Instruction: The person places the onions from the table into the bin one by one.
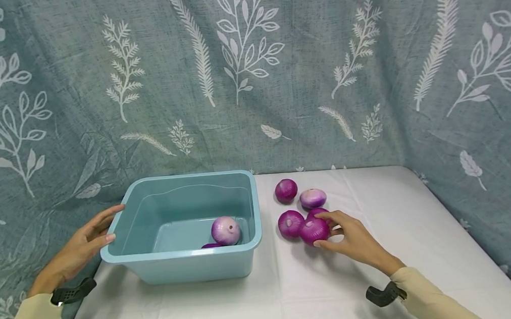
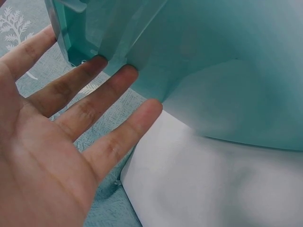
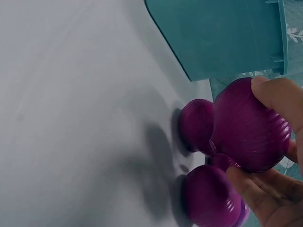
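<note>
My right hand point(image 1: 351, 237) pinches a red onion point(image 3: 251, 125) between thumb and fingertips. That onion is raised off the white cloth, with other red onions point(image 3: 206, 196) close beneath and beside it. At the left, the straight, spread fingers of my left hand point(image 1: 78, 248) touch a light blue plastic tub point(image 1: 183, 267) near its rim. In the left wrist view, the fingertips point(image 2: 149, 109) lie against the tub's outer wall. Inside the tub sits a pale purple onion point(image 1: 226, 231), and a darker one point(image 1: 211, 245) is mostly hidden behind the front rim.
Around the right hand lie a red onion point(image 1: 286, 191) at the back, a paler onion point(image 1: 312, 198) beside it, and another red onion point(image 1: 290, 224) in front. White cloth point(image 1: 214, 310) covers the table. A leaf-patterned blue-green curtain point(image 1: 278, 102) hangs behind and at both sides.
</note>
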Available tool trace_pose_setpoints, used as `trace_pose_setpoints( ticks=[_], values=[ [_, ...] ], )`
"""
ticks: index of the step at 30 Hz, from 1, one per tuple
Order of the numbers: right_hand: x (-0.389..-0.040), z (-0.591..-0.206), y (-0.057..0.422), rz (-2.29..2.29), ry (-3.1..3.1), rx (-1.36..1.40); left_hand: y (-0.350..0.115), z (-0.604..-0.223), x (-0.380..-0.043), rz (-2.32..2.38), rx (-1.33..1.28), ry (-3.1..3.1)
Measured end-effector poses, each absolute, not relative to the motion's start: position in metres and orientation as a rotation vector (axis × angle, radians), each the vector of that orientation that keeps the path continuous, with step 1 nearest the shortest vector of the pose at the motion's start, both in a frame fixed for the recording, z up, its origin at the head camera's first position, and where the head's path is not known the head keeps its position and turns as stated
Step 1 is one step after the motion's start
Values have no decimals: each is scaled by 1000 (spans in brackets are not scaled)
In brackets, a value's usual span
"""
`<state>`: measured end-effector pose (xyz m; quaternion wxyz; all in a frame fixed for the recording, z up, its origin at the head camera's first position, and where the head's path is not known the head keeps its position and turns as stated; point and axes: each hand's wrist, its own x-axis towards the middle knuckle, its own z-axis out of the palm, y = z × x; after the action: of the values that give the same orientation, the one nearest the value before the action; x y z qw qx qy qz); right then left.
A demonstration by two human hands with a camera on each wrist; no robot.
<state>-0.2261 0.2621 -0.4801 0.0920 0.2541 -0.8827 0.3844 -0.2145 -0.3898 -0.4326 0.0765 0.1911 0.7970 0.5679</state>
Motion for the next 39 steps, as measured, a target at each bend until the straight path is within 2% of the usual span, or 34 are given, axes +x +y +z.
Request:
trace_pose_setpoints(
  ticks=[14, 39],
  values=[
    [-239, -446, 237, 1070, -2559, 812, -391, -432, -216, 1743, 540, 2343],
    [-254, -401, 176, 1263, -2436, 953, -393, -438, -218, 1727, 510, 2382]
  ],
)
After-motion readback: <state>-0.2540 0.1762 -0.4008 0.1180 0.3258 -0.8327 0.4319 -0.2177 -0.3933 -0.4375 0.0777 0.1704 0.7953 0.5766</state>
